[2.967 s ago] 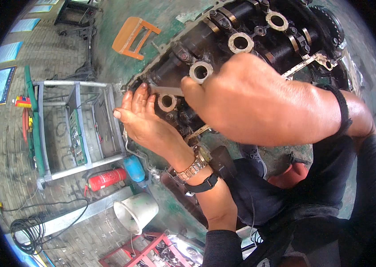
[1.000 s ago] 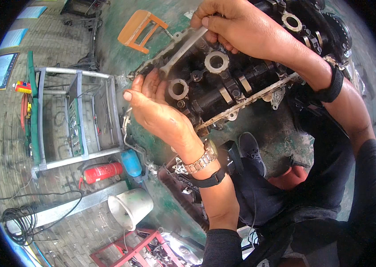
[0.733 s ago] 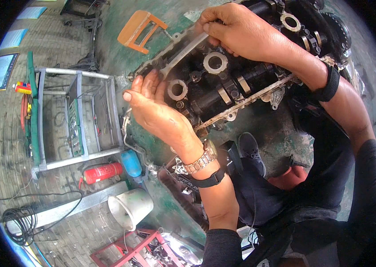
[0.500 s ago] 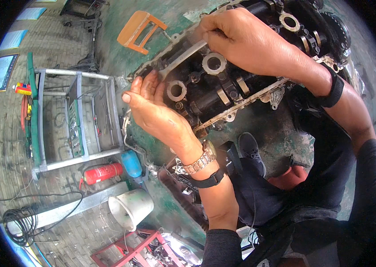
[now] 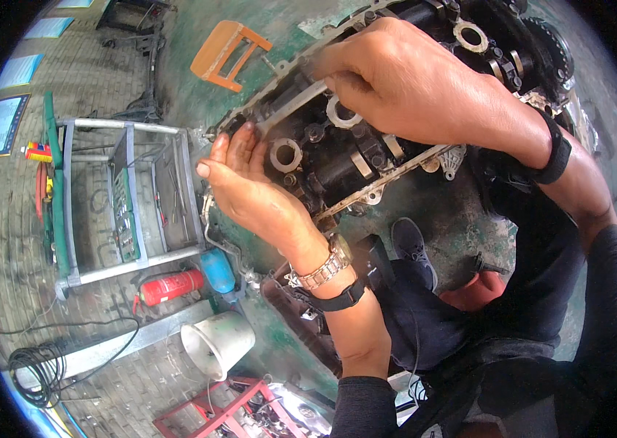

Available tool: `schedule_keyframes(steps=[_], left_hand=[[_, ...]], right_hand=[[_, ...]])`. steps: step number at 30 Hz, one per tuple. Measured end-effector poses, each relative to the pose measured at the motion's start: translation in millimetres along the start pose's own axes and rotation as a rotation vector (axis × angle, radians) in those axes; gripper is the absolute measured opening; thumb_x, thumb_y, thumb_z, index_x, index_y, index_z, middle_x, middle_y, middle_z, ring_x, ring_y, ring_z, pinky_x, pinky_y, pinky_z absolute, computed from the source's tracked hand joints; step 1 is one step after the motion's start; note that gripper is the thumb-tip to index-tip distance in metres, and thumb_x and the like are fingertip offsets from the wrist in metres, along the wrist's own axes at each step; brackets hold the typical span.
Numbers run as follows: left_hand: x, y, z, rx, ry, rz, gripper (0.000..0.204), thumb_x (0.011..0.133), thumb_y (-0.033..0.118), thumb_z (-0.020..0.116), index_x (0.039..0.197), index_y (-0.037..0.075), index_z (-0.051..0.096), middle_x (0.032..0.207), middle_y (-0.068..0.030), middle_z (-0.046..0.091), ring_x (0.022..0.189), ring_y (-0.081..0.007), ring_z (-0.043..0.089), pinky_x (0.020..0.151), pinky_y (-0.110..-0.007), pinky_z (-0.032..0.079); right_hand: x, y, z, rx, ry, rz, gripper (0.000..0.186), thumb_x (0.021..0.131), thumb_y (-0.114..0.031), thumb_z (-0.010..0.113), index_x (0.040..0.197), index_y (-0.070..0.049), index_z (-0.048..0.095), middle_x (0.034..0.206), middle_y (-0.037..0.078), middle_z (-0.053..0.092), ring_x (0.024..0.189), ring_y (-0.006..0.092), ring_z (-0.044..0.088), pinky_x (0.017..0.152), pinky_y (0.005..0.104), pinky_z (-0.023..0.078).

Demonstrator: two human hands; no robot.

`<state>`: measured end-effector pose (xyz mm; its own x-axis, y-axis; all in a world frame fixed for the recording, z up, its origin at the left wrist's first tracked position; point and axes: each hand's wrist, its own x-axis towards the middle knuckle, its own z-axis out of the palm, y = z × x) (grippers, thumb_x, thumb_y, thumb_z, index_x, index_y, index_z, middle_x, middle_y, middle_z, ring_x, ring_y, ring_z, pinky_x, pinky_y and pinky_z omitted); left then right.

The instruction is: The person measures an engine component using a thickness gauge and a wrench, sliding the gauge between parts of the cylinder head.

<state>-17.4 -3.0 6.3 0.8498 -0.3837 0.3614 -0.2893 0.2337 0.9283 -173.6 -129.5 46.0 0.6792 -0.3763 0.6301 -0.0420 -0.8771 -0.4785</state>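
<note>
A black engine cylinder head (image 5: 334, 175) with pale ring-shaped openings and a light metal rim lies slanting before me. My right hand (image 5: 396, 77) is closed on the upper end of a silver wrench (image 5: 292, 106), which slants along the far side of the cylinder head. My left hand (image 5: 259, 191) cups the wrench's lower end, palm turned up, with its fingers and thumb apart. Those fingers partly cover that end, so what the wrench sits on is hidden. The right fingertips are slightly blurred.
A wooden stool (image 5: 230, 55) stands beyond the cylinder head. To the left are a metal-framed tool cart (image 5: 133, 268), a red fire extinguisher (image 5: 171, 287), a blue bottle (image 5: 216, 270) and a white bucket (image 5: 232, 343). Black cable (image 5: 35, 372) lies coiled at the lower left.
My right hand has moved a little left and nearer, with the wrench's upper end. The left hand stays at the lower end, its fingers hardly changed.
</note>
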Motion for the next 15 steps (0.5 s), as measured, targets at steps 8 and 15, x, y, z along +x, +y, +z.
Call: schedule_keyframes(steps=[8, 15], left_hand=[[-1.9, 0.9, 0.9, 0.023, 0.016, 0.002, 0.079, 0.106, 0.061, 0.035, 0.125, -0.013, 0.052, 0.11, -0.0261, 0.067, 0.106, -0.0306, 0.066, 0.094, -0.04, 0.052], [-2.8, 3.9, 3.2, -0.003, 0.026, -0.019, 0.077, 0.107, 0.058, 0.034, 0.126, -0.014, 0.052, 0.11, -0.0257, 0.067, 0.106, -0.0301, 0.066, 0.093, -0.039, 0.052]], right_hand=[[-4.8, -17.3, -10.4, -0.096, -0.092, 0.002, 0.011, 0.087, -0.007, 0.065, 0.094, 0.002, 0.068, 0.074, 0.021, 0.065, 0.073, 0.0414, 0.065, 0.066, 0.047, 0.052], [-8.7, -22.6, -14.6, -0.321, -0.304, -0.055, 0.014, 0.088, -0.01, 0.067, 0.097, 0.002, 0.067, 0.073, 0.018, 0.066, 0.072, 0.038, 0.066, 0.064, 0.0445, 0.052]])
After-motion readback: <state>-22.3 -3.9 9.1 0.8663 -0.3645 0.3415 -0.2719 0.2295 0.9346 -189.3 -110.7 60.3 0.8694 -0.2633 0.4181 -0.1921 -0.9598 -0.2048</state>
